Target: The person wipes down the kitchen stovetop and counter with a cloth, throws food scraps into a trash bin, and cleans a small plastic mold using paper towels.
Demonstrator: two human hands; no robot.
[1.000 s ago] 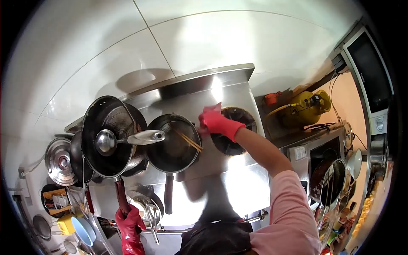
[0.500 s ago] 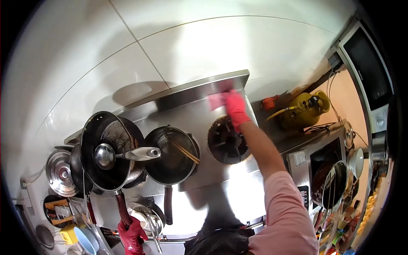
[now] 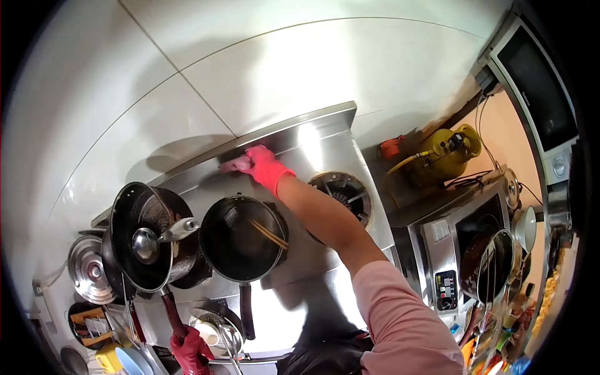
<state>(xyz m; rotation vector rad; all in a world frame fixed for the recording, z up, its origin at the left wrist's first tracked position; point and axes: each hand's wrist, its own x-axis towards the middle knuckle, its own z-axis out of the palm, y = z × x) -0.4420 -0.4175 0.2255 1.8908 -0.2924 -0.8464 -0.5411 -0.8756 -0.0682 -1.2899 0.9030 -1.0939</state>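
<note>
A person's gloved right hand point(image 3: 267, 170) reaches to the back of a stainless-steel counter point(image 3: 312, 153), its fingers bunched around a pink cloth point(image 3: 235, 164). The cloth sticks out to the left of this grip, its longer direction running roughly sideways along the raised back edge, just beside it. The right hand is the one at the cloth; the gloved left hand point(image 3: 190, 353) is well apart, lower left and nearer the body, with its fingers wrapped around the handle of a black wok point(image 3: 134, 209).

The wok lies ahead of the left grip, its handle pointing back to the hand. Inside sits a steel ladle point(image 3: 145, 245), its handle reaching over the rim to the right. Below the right grip, toward the body, is a black frying pan point(image 3: 231, 250); a pair of chopsticks point(image 3: 269, 234) rests in it, slanting to its right rim. To the right of the right grip, near the forearm, is a gas burner point(image 3: 344, 194). Just right of the left grip, a dark colander point(image 3: 219, 307) holds a white bowl point(image 3: 207, 333).
</note>
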